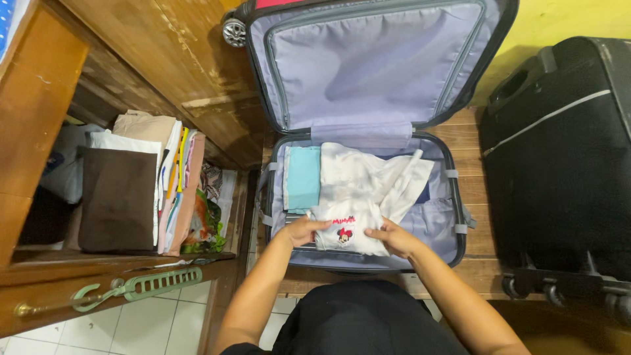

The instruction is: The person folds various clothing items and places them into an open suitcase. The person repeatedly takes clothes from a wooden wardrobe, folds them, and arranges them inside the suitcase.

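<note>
Shirt (358, 197), white and soft, is lying limp in the suitcase (453, 217); I am pressing my left hand (303, 230) and right hand (393, 238), fingers flat and open, along its folded near edge.

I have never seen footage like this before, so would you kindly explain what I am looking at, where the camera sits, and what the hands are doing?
There is no machine here: a person wears one camera on the head, looking down at their own two bare hands. The left hand and the right hand both press on a folded white garment with a small cartoon print. It lies in the lower half of an open grey-lined hard suitcase, beside a folded pale teal cloth. The suitcase rests on a wooden slatted surface. A closed black soft suitcase stands to the right; a wooden cupboard with stacked folded clothes is to the left.
</note>
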